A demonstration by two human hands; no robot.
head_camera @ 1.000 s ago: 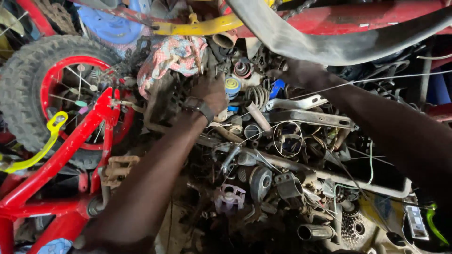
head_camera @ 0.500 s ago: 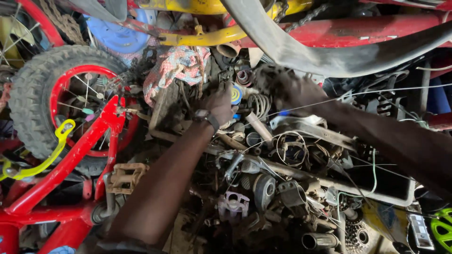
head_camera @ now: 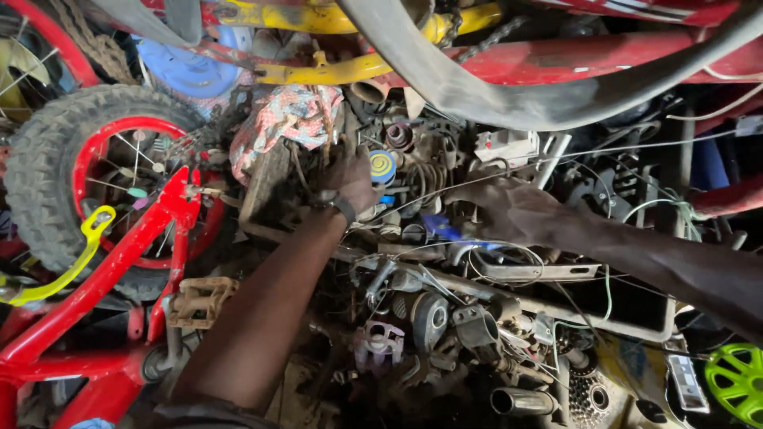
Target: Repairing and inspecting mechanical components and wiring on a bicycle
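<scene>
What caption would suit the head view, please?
Left hand and right hand dig into a pile of bike parts beside a red wheel.

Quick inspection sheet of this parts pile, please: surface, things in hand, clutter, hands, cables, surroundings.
Surface: hidden under greasy metal parts.
Job's things: rusty coil spring and round blue-and-yellow cap lie between the hands.
Clutter: toothed sprocket cluster, grey metal pipe, brown pedal.
Hands: left hand and right hand are both in the pile; grip cannot be told.
Cables: thin wires cross the parts.
Surroundings: red bicycle frame, knobbly black tyre, patterned rag.
</scene>
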